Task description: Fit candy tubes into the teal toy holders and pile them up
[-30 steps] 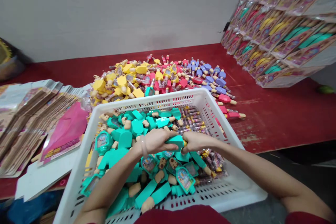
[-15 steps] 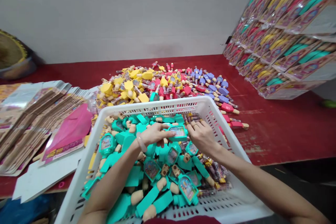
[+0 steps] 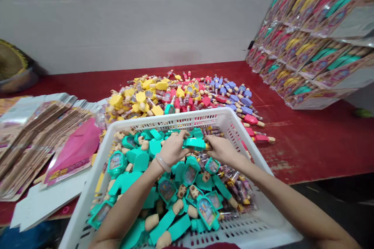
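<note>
While handheld, teal toy (image 3: 194, 143) crosswise.

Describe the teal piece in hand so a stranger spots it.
Start at the big white perforated basket. Towards its far side, the left hand and right hand nearly meet. The teal piece between them is gripped by the left, unlike the loose teal ones heaped below.

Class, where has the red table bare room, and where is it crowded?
Bare: red table between loose red toys and stacked packages; also behind the card stacks, before the wall. Crowded: the white basket and toy pile beyond.
</note>
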`<move>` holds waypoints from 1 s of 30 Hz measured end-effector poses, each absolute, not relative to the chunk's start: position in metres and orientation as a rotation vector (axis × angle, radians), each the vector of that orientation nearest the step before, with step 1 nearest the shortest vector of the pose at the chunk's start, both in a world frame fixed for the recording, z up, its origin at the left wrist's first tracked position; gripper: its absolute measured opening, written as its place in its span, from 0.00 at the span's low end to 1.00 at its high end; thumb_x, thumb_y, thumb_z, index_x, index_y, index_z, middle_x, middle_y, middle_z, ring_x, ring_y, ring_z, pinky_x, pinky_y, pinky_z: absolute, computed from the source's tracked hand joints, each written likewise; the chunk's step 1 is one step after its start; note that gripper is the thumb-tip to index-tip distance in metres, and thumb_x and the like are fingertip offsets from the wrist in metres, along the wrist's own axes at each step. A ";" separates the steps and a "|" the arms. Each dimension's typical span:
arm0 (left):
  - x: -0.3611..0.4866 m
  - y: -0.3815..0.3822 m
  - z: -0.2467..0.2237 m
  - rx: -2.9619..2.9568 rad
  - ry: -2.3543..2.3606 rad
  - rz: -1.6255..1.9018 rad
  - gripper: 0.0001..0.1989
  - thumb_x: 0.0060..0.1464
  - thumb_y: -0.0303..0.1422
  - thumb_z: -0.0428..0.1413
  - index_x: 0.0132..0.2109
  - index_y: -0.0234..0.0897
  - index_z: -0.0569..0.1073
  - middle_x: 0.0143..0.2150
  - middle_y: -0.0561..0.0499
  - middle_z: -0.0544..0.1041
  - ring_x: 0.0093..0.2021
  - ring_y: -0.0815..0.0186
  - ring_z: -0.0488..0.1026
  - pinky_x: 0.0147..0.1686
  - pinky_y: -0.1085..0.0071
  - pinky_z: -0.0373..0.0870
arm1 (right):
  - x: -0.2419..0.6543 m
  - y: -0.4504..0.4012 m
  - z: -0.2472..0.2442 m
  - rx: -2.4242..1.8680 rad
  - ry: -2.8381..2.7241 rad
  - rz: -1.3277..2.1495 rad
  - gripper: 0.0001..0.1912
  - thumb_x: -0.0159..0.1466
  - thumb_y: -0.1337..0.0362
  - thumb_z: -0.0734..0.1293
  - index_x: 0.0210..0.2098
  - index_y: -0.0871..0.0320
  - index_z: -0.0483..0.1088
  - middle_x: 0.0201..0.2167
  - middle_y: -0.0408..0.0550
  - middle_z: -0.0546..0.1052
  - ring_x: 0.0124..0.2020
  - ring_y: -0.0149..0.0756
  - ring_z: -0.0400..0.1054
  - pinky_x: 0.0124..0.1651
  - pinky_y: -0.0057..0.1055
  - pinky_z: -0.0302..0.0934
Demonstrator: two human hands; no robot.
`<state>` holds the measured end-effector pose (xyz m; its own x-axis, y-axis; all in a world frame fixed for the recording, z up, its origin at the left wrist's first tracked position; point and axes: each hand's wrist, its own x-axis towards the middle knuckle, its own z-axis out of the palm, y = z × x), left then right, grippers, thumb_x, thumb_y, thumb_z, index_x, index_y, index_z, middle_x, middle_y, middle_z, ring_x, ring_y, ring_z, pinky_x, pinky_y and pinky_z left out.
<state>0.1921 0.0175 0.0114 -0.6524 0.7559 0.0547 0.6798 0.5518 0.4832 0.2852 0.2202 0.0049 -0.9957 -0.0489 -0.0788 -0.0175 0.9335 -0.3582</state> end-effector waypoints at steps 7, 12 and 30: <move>0.158 -0.013 0.009 0.888 2.094 0.992 0.28 0.44 0.49 0.61 0.47 0.35 0.68 0.35 0.53 0.71 0.32 0.65 0.68 0.28 0.73 0.62 | 0.288 0.231 0.007 -0.474 3.255 -0.832 0.13 0.66 0.63 0.62 0.49 0.58 0.68 0.43 0.52 0.74 0.44 0.39 0.69 0.46 0.35 0.64; 0.157 -0.016 0.011 1.134 2.160 0.943 0.27 0.46 0.46 0.62 0.50 0.36 0.68 0.40 0.51 0.72 0.33 0.65 0.69 0.31 0.72 0.64 | 0.293 0.222 0.018 -0.414 3.101 -1.198 0.15 0.67 0.57 0.61 0.49 0.56 0.71 0.39 0.50 0.76 0.39 0.38 0.69 0.43 0.35 0.62; 0.153 -0.018 0.017 1.258 2.471 0.824 0.17 0.50 0.40 0.61 0.46 0.39 0.75 0.37 0.52 0.77 0.38 0.61 0.72 0.37 0.70 0.66 | 0.290 0.211 0.015 -0.032 2.788 -1.581 0.17 0.62 0.51 0.65 0.40 0.57 0.73 0.32 0.45 0.75 0.31 0.33 0.67 0.35 0.29 0.60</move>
